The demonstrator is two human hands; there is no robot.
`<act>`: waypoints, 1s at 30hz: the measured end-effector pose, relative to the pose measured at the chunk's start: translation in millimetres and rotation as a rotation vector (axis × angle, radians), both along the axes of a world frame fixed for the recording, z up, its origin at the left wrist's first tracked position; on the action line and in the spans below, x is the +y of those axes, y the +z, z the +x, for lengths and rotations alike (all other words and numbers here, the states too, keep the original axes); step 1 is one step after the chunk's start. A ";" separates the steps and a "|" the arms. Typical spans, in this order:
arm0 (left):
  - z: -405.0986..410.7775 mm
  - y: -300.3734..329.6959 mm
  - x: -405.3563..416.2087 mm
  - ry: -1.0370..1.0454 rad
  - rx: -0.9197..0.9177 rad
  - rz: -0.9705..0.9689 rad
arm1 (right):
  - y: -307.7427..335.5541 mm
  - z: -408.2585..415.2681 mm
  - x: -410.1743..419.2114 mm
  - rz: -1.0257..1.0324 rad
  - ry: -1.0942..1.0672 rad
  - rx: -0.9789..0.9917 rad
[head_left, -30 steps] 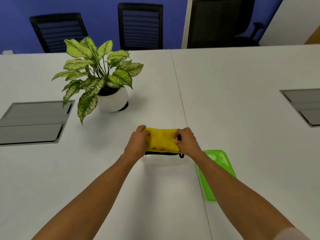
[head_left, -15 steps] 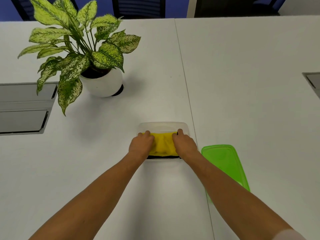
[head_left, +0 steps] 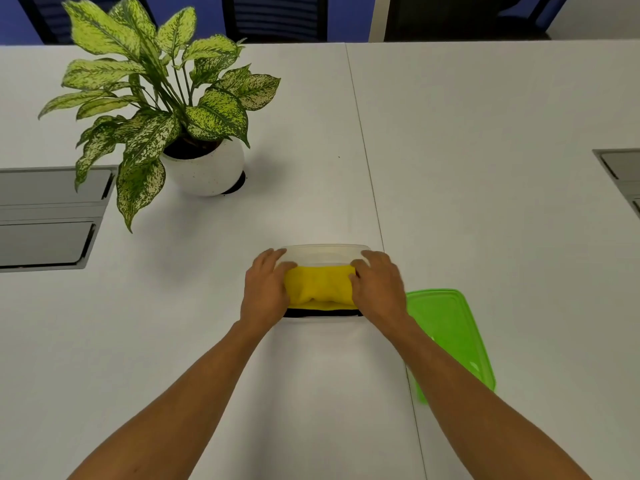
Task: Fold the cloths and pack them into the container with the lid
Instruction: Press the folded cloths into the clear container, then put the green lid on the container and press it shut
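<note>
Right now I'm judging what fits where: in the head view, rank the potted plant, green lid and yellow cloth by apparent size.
1. Potted plant, clearly largest.
2. Green lid, though it lies nearer the camera and an arm covers part.
3. Yellow cloth, partly covered by both hands.

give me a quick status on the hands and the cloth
Left hand and right hand pressing yellow cloth into clear container, a dark cloth edge beneath. Green lid off, on the table right of it. Nothing in the way.

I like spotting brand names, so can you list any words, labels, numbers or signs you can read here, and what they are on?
None: no readable text anywhere.
Flat green plastic lid: embossed ridges only, no lettering visible.
Clear plastic container, folded yellow cloth, round white plant pot: plain, no labels.
</note>
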State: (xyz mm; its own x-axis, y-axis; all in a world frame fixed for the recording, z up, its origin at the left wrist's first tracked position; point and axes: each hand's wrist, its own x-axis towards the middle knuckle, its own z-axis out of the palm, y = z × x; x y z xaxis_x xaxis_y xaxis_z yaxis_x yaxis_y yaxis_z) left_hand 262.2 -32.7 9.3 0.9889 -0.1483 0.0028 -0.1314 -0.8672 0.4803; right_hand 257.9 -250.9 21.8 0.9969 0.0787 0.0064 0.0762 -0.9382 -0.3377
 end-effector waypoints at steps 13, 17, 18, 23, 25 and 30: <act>-31.0 10.4 6.1 0.449 0.405 -0.625 | -41.1 -112.1 -125.7 0.072 -0.849 0.512; -30.8 10.3 7.3 0.455 0.417 -0.653 | -44.7 -115.0 -129.6 0.032 -0.851 0.540; -30.5 10.7 7.9 0.459 0.426 -0.656 | -44.2 -114.2 -129.3 0.025 -0.851 0.514; -29.1 9.7 10.8 0.456 0.459 -0.668 | -34.3 -107.0 -123.8 0.050 -0.841 0.303; -28.8 10.1 11.4 0.457 0.468 -0.683 | -24.7 -97.8 -120.9 0.093 -0.835 0.226; -30.3 12.7 12.0 0.446 0.486 -0.689 | 11.7 -66.6 -103.9 0.165 -0.779 0.011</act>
